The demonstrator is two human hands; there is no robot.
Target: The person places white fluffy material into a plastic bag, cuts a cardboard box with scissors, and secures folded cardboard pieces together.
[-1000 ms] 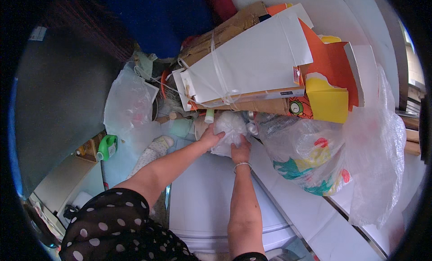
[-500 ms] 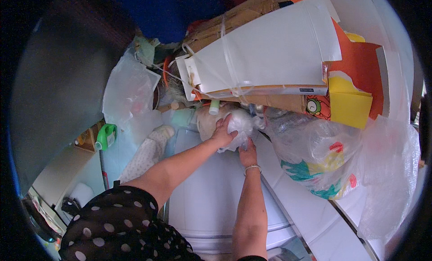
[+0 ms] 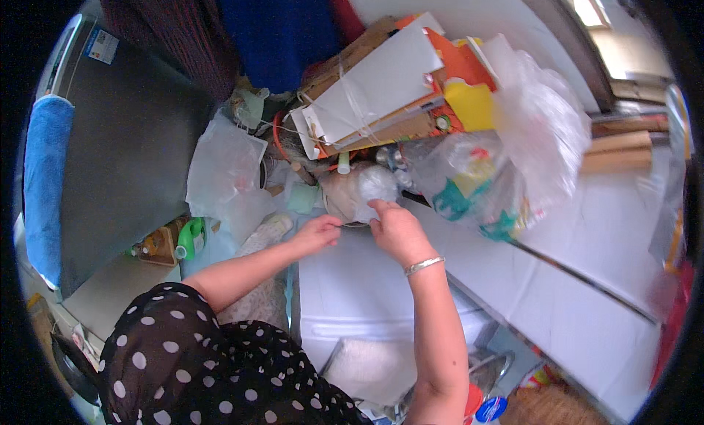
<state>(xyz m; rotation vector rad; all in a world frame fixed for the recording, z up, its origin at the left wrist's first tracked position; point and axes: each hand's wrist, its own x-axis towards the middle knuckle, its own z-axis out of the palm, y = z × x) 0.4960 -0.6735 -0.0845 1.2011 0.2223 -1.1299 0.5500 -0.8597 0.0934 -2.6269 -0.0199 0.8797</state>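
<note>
A crumpled clear plastic bag [image 3: 376, 184] sits at the middle, on or against a beige bag-like bundle [image 3: 339, 196]. My right hand [image 3: 400, 233], a silver bangle on its wrist, is just in front of the clear bag. Its index finger reaches to the bag's lower edge, with the thumb apart; whether it touches is hard to see. To the left, my left hand [image 3: 318, 234] hovers over the white surface [image 3: 348, 278] with loosely bent fingers and nothing visible in them. A pale green tube [image 3: 343, 163] stands behind the beige bundle.
Flattened cardboard [image 3: 367, 95] tied with string leans at the back. A large printed plastic bag [image 3: 469, 176] bulges to the right. White plastic sheeting [image 3: 227, 168] and a green bottle [image 3: 191, 238] lie left, near a dark cabinet-like panel [image 3: 132, 146]. Bottom right holds a blue lid [image 3: 491, 409].
Both hands have let go of the crumpled clear bag, which now rests by the beige bundle. My left hand has drawn back left and down. The view has shifted, showing more on the right.
</note>
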